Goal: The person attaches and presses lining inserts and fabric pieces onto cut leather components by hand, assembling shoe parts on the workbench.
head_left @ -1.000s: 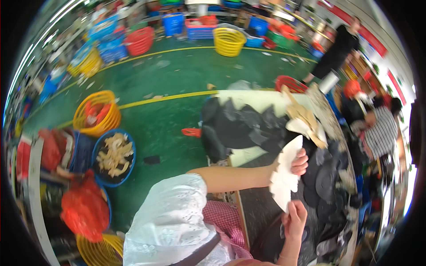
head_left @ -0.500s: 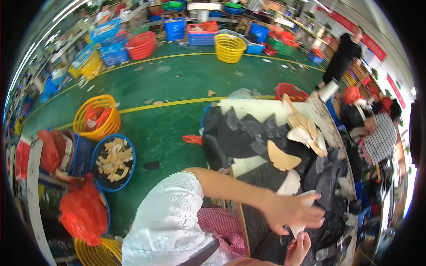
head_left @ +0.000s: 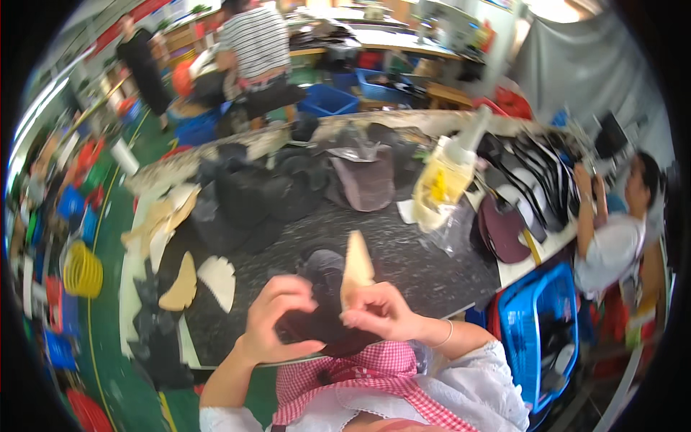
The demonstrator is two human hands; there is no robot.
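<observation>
My right hand (head_left: 381,313) pinches the lower end of a beige, saw-toothed cut piece (head_left: 356,263), which stands up from the fingers. My left hand (head_left: 270,327) is beside it with thumb and fingers apart and curved, holding nothing I can see. Below and between the hands lies a dark curved piece (head_left: 335,338), partly hidden by them. To the left on the black tabletop (head_left: 403,259) rest a white serrated piece (head_left: 217,282) and a tan crescent-shaped piece (head_left: 180,284).
Dark pieces (head_left: 252,191) are heaped across the back of the table. A plastic squeeze bottle (head_left: 464,151) stands back right, near maroon pieces (head_left: 504,230). A blue basket (head_left: 522,338) is at the right edge. One person (head_left: 619,237) sits at right; another (head_left: 255,43) stands beyond.
My view has swung right, from the floor and baskets to the table. My left hand has come away from the small pale piece. My right hand now holds a beige serrated piece upright.
</observation>
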